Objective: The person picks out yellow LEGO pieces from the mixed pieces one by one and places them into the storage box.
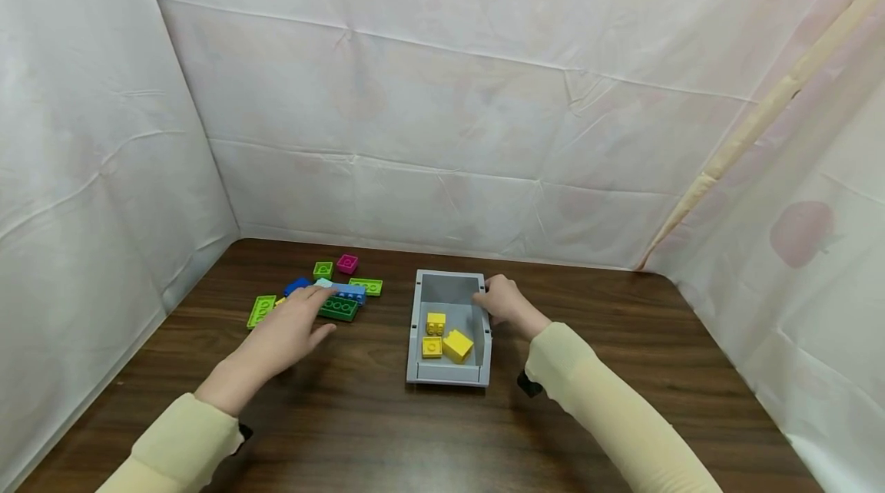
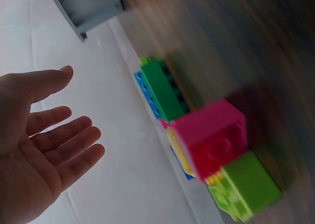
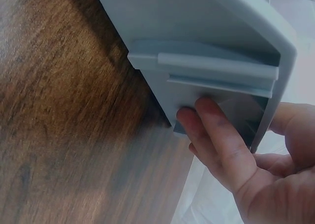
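My left hand (image 1: 293,328) reaches over a loose group of toy building bricks, fingers extended and holding nothing. Under and around its fingertips lie a dark green brick (image 1: 339,309), a light blue brick (image 1: 351,292) and a lime plate (image 1: 261,311). The left wrist view shows that palm bare, apart from a magenta brick (image 2: 211,138) and a lime brick (image 2: 251,184). My right hand (image 1: 508,301) grips the right wall of a grey bin (image 1: 449,289), thumb at the rim and fingers against the outer side (image 3: 197,101). Three yellow bricks (image 1: 458,345) lie inside the bin.
Behind the group sit a small lime brick (image 1: 323,270) and a magenta brick (image 1: 347,263). The dark wooden table (image 1: 332,431) meets a white curtain (image 1: 387,94) at the back and sides. A yellowish pole-like strip (image 1: 754,128) slants down on the right.
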{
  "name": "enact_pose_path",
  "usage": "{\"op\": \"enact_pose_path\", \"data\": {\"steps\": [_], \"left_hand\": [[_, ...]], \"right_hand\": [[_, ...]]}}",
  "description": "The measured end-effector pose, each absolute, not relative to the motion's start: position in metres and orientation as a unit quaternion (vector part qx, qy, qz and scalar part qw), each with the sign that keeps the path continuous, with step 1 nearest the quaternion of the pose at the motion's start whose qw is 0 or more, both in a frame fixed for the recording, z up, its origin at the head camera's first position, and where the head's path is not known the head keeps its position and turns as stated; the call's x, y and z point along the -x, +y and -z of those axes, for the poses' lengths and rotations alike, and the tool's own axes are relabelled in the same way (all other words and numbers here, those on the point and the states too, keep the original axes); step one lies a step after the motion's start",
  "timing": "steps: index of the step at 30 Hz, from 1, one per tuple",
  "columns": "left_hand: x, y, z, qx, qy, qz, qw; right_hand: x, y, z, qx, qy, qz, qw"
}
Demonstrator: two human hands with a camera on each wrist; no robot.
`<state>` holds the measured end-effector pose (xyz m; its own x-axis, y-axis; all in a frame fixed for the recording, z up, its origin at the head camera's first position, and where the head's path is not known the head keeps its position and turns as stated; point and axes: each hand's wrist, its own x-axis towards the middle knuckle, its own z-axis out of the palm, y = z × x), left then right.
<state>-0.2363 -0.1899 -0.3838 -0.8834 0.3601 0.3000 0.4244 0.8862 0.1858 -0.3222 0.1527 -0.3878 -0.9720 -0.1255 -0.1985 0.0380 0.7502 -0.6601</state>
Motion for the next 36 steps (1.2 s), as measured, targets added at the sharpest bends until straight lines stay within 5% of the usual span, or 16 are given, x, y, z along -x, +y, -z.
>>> {"op": "enact_pose_path", "data": {"steps": [20,36], "left_hand": [[0.251,-0.234,0.407,0.133,-0.982,0.127,0.05],[0.275,-0.235,0.411,0.131,-0.988,0.078,0.037]], "right_hand": [[0.324,0.151,0.388,0.023,0.928,0.353,0.116],[0.323,0.151,0.388,0.028,0.93,0.348,0.117]]}}
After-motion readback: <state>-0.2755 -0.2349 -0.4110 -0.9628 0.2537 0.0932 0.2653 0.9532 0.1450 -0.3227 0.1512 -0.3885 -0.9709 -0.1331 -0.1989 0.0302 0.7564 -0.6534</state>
